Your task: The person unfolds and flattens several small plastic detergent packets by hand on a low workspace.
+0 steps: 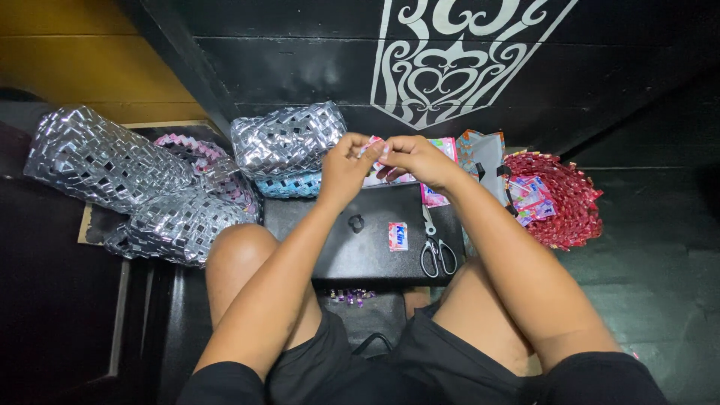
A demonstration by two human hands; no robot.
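Both hands meet just above the far edge of the black case. Left hand (343,166) and right hand (411,159) are closed together on one small wrapper strip (373,146), pink and white, and they pinch it between the fingertips, each hand at one end. The strip is in the air between the two hands and touches nothing else. I judge that the step in hand is folding or creasing this strip; the next move would need a firm pinch from one hand while the other hand turns the paper over, but how far the fold has gone is too small to tell.

Below the hands, toward the person, lies the black case (330,247) that serves as a surface across the knees. On it, below the right hand, rest a small pink and white wrapper (397,236) and, just beside that, a pair of scissors (436,253) with black handles. Right of the right hand stands a red woven basket (571,204) with more wrappers inside. Left of the left hand are silver woven bags (150,187), piled together, one of them near the left hand.
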